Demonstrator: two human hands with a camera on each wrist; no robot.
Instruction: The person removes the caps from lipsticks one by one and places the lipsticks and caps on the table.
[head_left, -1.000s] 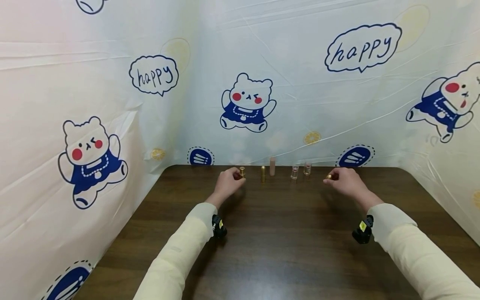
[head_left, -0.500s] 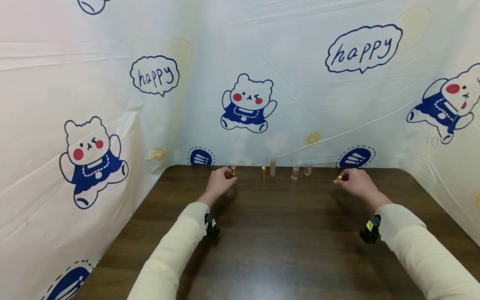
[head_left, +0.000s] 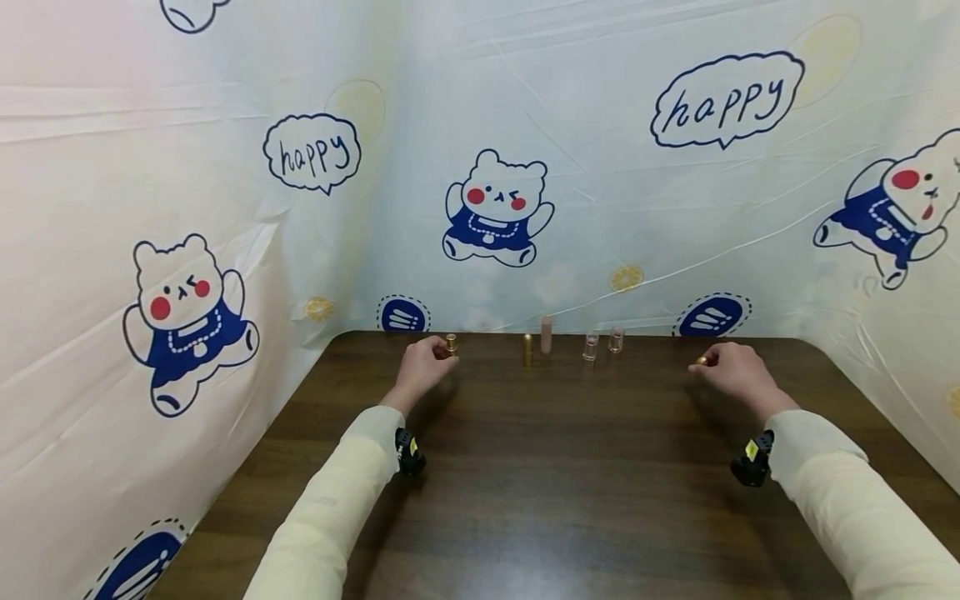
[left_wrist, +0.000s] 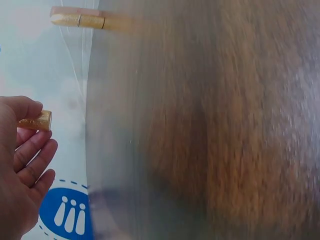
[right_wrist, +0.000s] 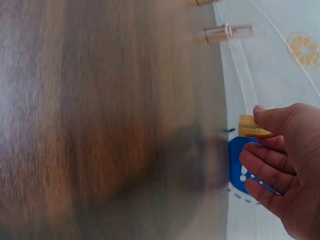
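Observation:
My left hand pinches a short gold lipstick tube upright between thumb and fingers, over the far left of the table. In the left wrist view this gold tube is partly covered by the thumb and fingers. At the far right, my right hand pinches another short gold lipstick piece, mostly hidden in the head view. Between the hands stand a bullet-shaped gold lipstick, a pink tube and two clear-and-pink lipstick tubes, one nearer and one farther.
The brown wooden table fills the lower middle. A printed cloth with cartoon bears hangs behind its far edge and along both sides. A black wrist camera sits on each wrist, the left one and the right one.
The left hand has moved left with its gold tube, and the right hand has moved right with its gold piece. The tubes standing between them have stayed in place.

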